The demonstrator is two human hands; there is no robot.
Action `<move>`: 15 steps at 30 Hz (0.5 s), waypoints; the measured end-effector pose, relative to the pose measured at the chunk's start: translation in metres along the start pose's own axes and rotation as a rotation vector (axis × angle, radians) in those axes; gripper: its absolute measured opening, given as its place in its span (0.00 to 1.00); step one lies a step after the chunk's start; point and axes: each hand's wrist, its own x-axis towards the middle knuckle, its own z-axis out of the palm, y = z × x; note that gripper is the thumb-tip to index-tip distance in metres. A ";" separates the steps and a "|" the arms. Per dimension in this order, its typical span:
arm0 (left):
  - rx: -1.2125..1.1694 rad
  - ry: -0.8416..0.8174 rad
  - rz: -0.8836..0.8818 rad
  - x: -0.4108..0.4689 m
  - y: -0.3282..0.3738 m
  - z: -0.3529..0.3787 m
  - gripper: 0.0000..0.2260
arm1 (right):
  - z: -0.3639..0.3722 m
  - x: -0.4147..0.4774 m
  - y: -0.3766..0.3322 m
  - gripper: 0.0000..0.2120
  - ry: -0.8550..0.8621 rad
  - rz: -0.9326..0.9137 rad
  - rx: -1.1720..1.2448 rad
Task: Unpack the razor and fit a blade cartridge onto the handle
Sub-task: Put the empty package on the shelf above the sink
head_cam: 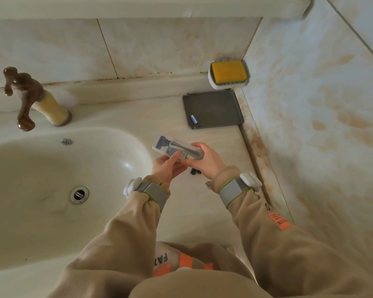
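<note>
Your counter (202, 211) runs right of the basin (52, 168), brown tap (24, 97) at back left. Grey tray (215, 106) sits at the back right corner, with a small blue-and-white blade cartridge (193, 119) lying on its front left edge, well apart from your hands. Above it, a white soap dish (213, 83) holds a yellow bar (228, 72).

You hold the clear razor case (177, 149) above the counter, just right of the basin rim, tilted, dark razor handle (182, 147) inside, its head toward the upper left. Your right hand (207, 161) grasps the case's near right end. Your left hand (167, 166) supports it from below left, fingers (174, 157) laid across the front. A small dark object (195, 171) lies on the counter under your hands; can't tell what it is.
</note>
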 end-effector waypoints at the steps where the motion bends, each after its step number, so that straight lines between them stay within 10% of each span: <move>1: 0.007 -0.006 0.003 -0.001 0.000 0.000 0.15 | 0.000 0.000 0.000 0.32 -0.003 0.008 0.009; 15: 0.001 -0.109 0.085 -0.016 0.035 0.016 0.09 | -0.023 -0.009 -0.031 0.29 0.149 -0.218 -0.004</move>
